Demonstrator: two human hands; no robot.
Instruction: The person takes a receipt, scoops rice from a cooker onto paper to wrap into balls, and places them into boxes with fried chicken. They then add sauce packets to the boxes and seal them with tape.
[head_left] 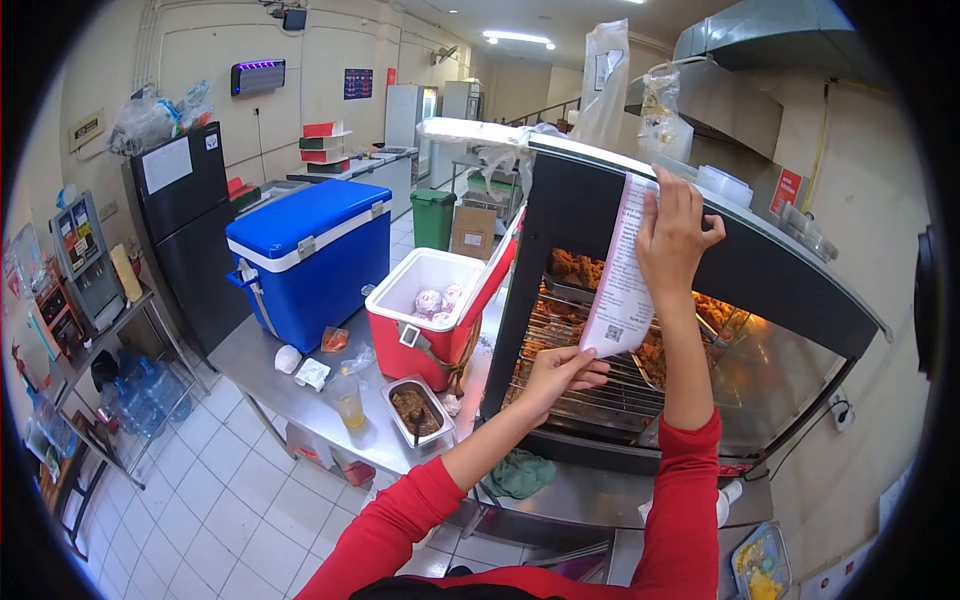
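A long printed receipt (620,270) with a QR code near its lower end hangs in front of the black-framed food warmer (590,200). My left hand (562,380) pinches its bottom corner between thumb and fingers. Up at the warmer's top edge, my right hand (677,235) has its fingers bent over the upper part of the paper, holding it against the frame. Behind the receipt, fried chicken (577,268) sits on trays and wire racks (548,335) inside the lit warmer. Part of the racks is hidden by my arms and the paper.
Left of the warmer stands an open red cooler (405,345) with wrapped bundles (430,302) in it. Beside it are a closed blue cooler (310,250), a metal pan of brown sauce (417,412) and a pitcher (348,402). A green cloth (518,474) lies below the warmer.
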